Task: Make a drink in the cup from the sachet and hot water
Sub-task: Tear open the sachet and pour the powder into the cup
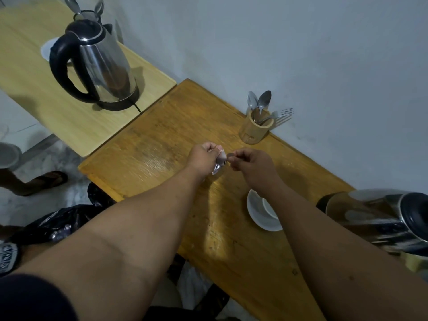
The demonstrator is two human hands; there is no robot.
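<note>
Above the middle of the brown wooden table point(162, 144), both hands hold a small silvery sachet point(219, 161). My left hand point(205, 156) grips its body in a fist. My right hand point(249, 162) pinches the sachet's top corner between thumb and fingers. Below my right forearm, a white cup point(269, 208) stands on a white saucer point(254, 213); the arm hides part of both. A steel kettle with a black lid point(379, 218) sits at the table's right end, close to the cup.
A bamboo holder point(254, 128) with spoons and a fork stands by the wall. On the paler table point(34, 89) at left are a second steel kettle point(97, 66), a white plate point(47, 50) and more spoons. Black bags point(60, 223) lie on the floor; another person's sandalled foot point(46, 179) is at left.
</note>
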